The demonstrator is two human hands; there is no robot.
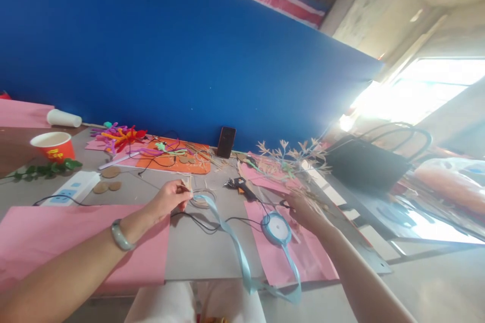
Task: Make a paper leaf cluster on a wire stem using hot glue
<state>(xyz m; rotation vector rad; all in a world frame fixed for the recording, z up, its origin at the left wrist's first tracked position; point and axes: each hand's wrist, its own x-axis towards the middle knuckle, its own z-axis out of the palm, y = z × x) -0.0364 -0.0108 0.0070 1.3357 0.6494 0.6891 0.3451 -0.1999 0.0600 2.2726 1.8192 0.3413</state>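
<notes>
My left hand point(175, 198), with a pale bangle on the wrist, pinches the end of a light blue ribbon point(239, 250). Pale thin strips point(188, 182) rise beside its fingertips; whether they are gripped too is unclear. The ribbon loops down over the table's front edge and back to its spool point(277, 227) on pink paper. On the right, my right hand point(306, 210) is closed around the dark handle of what look like scissors point(284, 204). A coil of pale cord point(203, 201) lies just beyond the left fingertips.
A black glue gun point(244, 189) with its cable lies mid-table. A phone point(226, 142) leans against the blue partition point(182, 50). Colourful pipe cleaners point(119, 137), a paper cup point(55, 147), a power strip point(74, 187), wooden discs point(110, 172) and dried branches point(290, 154) lie around.
</notes>
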